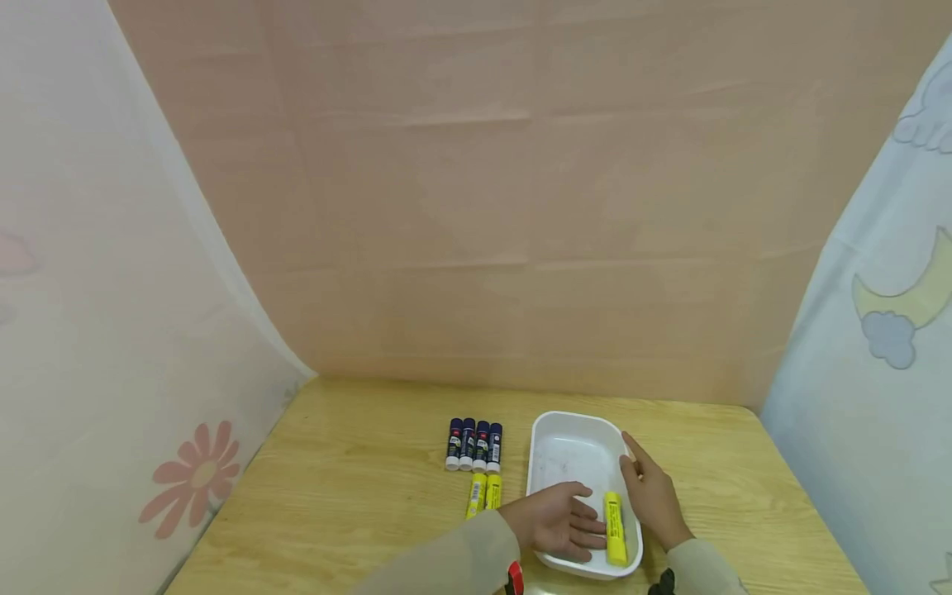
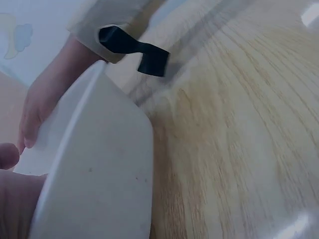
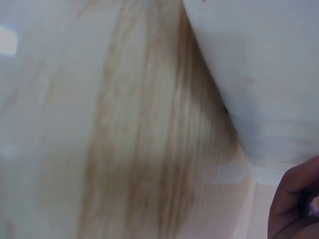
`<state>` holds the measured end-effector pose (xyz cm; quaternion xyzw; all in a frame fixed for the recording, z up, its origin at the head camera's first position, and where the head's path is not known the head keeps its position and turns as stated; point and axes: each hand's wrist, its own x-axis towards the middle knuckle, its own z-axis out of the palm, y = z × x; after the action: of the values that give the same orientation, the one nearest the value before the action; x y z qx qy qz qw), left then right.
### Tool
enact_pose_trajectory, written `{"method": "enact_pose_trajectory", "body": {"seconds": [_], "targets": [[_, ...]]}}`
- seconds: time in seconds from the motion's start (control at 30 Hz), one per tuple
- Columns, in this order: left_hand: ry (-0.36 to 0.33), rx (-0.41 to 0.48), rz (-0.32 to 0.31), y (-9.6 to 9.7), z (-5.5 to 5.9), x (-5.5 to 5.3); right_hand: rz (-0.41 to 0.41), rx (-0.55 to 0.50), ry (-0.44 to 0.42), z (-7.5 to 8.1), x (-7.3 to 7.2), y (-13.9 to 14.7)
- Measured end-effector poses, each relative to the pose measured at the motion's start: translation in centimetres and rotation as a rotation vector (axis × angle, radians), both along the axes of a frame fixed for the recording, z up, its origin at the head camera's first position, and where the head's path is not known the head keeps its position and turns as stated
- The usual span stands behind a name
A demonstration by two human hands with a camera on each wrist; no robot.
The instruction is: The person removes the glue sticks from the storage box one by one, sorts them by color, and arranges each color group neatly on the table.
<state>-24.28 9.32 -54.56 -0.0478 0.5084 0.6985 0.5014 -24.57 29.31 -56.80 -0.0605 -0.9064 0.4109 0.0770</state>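
Observation:
A white plastic tray (image 1: 568,450) sits on the table, with one yellow glue stick (image 1: 615,529) lying in its near right part. My left hand (image 1: 561,522) reaches over the tray's left side, its fingers loosely spread and pointing toward that stick. Nothing is held in it. At the tray's right rim, my right hand (image 1: 654,500) grips the edge, thumb on the inner side. The right wrist view catches only its bent fingers (image 3: 294,199) by the tray wall. Two yellow glue sticks (image 1: 477,494) lie left of the tray, partly behind the left forearm.
Several dark-blue-capped glue sticks (image 1: 467,445) lie side by side in a row left of the tray. The wooden table (image 1: 349,471) ends at a brown backdrop (image 1: 446,248), with printed white sheets (image 1: 97,330) at both sides.

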Motion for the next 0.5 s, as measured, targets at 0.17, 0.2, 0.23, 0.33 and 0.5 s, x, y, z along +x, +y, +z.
{"method": "enact_pose_trajectory", "body": {"seconds": [0.17, 0.2, 0.23, 0.33, 0.5], "targets": [[0.012, -0.032, 0.023, 0.44, -0.39, 0.10, 0.008, 0.016, -0.006, -0.14, -0.09, 0.00], [0.021, -0.033, 0.020, 0.48, -0.43, 0.13, 0.007, 0.020, 0.001, -0.15, -0.12, 0.03], [0.029, -0.034, 0.020, 0.53, -0.44, 0.15, 0.008, 0.022, 0.006, -0.16, -0.15, 0.07], [0.069, -0.044, 0.007, 0.62, -0.47, 0.21, 0.014, 0.022, 0.014, -0.21, -0.31, 0.15], [0.098, -0.069, 0.000, 0.73, -0.58, 0.34, 0.010, 0.026, 0.007, -0.66, -0.48, 0.21]]}}
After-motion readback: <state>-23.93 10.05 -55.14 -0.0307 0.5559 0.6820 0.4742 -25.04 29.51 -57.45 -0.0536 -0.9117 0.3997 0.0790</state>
